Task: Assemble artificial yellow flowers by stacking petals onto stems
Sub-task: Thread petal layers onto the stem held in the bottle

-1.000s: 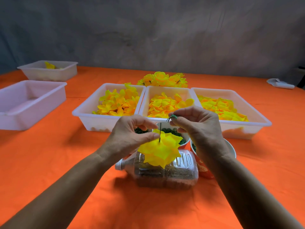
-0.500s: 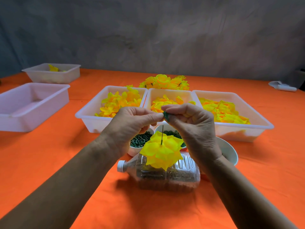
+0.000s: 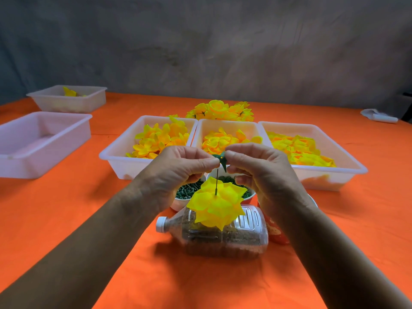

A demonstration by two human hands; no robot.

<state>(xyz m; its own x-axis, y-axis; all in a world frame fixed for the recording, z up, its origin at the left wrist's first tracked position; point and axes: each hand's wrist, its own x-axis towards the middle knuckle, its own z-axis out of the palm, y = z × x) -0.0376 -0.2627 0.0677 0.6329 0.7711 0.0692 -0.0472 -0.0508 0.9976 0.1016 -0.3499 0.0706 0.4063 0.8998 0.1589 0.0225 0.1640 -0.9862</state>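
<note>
Orange cloth covers the table (image 3: 66,219), and above its middle both hands meet over a half-built flower. The left hand (image 3: 178,172) and right hand (image 3: 263,172) each pinch, thumb against forefinger, a small green calyx (image 3: 221,159) at the top of a thin stem (image 3: 216,181). The stem runs straight down from the calyx into the centre of a stack of yellow petals (image 3: 216,206), which hangs below the fingers, clear of them. Under the petals a clear bottle (image 3: 223,237) lies on its side near the front edge, its white cap pointing left and brown grains inside. Just behind it stand two white bowls: the left bowl (image 3: 181,202) holds dark green pieces, and the right bowl (image 3: 249,195) is mostly hidden by the flower and right hand. A red cup (image 3: 276,233) shows beside the bottle, behind the right wrist. Across the middle of the table three white trays stand side by side, touching: the left tray (image 3: 116,159), the middle tray (image 3: 227,123) and the right tray (image 3: 347,166), each holding loose yellow and orange petals. Behind the middle tray lies a pile of finished flowers (image 3: 220,110). Near the left edge sit a big tub (image 3: 44,161) and, toward the far left corner, a small tub (image 3: 66,103) with a yellow petal in it. A white object (image 3: 379,115), too small to identify, lies near the far right corner.
</note>
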